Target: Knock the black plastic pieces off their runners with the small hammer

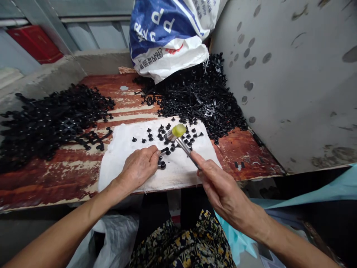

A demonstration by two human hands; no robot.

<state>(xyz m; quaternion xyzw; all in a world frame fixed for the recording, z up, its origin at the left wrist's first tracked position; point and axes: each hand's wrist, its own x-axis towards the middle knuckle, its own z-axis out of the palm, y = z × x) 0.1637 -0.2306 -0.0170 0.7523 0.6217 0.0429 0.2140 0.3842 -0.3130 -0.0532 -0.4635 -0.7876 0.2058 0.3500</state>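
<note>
My right hand [220, 182] is wrapped round the handle of a hammer [175, 133] with a metal head and a yellow-green face. The hammer head hangs over several small black plastic studs [150, 136] spread on a white cloth [122, 143]. To its left, my left hand [142, 163] is closed with thumb and fingers pinched on a black plastic part [163, 150] with round knobs. The part's other end is hidden by the fingers. One knobbed end lies on the cloth below the hammer head.
A heap of jointed black parts [55, 119] lies on the left of the worn red-brown table [83, 163]. A bigger pile of black pieces [192, 100] spills from under a blue and white sack [167, 37] at the back. A grey panel [292, 85] rises along the right side.
</note>
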